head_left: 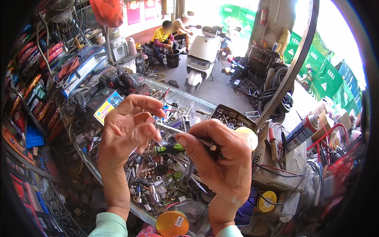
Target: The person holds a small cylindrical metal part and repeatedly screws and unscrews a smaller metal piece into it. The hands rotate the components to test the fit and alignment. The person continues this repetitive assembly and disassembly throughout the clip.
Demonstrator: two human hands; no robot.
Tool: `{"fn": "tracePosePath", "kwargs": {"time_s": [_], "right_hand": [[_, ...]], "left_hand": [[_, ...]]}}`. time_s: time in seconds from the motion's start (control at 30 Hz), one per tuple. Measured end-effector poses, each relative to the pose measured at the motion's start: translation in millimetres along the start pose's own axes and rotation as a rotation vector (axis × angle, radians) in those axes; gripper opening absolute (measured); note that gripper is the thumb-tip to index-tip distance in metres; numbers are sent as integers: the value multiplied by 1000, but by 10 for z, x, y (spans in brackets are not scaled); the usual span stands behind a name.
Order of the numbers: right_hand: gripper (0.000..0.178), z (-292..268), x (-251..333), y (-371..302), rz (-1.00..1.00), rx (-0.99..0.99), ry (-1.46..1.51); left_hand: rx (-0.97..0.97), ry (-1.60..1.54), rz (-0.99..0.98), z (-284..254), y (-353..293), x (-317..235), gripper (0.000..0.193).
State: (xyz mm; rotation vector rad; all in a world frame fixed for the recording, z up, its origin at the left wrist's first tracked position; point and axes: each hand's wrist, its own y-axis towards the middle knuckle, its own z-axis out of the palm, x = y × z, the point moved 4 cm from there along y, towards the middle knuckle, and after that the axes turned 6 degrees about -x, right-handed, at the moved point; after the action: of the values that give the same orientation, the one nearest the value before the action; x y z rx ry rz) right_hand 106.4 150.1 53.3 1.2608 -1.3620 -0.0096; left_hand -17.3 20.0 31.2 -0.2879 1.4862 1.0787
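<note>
My right hand (pixel 225 154) grips a long metal bolt (pixel 169 129) between thumb and fingers. Its threaded end points left, and the hex head (pixel 213 147) shows by my curled fingers. Around the bolt's tip, my left hand (pixel 122 130) has its fingers bent and apart, with the thumb close to the threads. Whether it touches the tip I cannot tell. Below both hands, a heap of loose nuts, bolts, springs and small metal parts (pixel 158 177) covers the glass-topped counter (pixel 85 158). A green-and-black handle (pixel 169 148) lies among the parts behind my hands.
An open tray of hardware (pixel 229 114) stands beyond my right hand. To the right are a metal box (pixel 272 173), pliers (pixel 272 138) and a spray can (pixel 302 132). A round yellow lid (pixel 172 223) is near me. Beyond the counter stand a white scooter (pixel 203 53) and two seated people.
</note>
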Motion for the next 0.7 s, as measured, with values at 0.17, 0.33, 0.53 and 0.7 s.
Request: {"fn": "tracePosePath", "kwargs": {"time_s": [0.17, 0.33, 0.53, 0.7], "right_hand": [[16, 1, -10, 5, -20, 12, -9], [16, 29, -18, -6, -29, 32, 5], [16, 9, -16, -4, -27, -16, -13], [16, 32, -15, 51, -51, 23, -21]], "left_hand": [[12, -36, -44, -29, -23, -32, 25], [61, 18, -179, -60, -21, 20, 31], [14, 27, -135, 64, -23, 11, 25], [55, 41, -193, 10, -24, 33, 15]]}}
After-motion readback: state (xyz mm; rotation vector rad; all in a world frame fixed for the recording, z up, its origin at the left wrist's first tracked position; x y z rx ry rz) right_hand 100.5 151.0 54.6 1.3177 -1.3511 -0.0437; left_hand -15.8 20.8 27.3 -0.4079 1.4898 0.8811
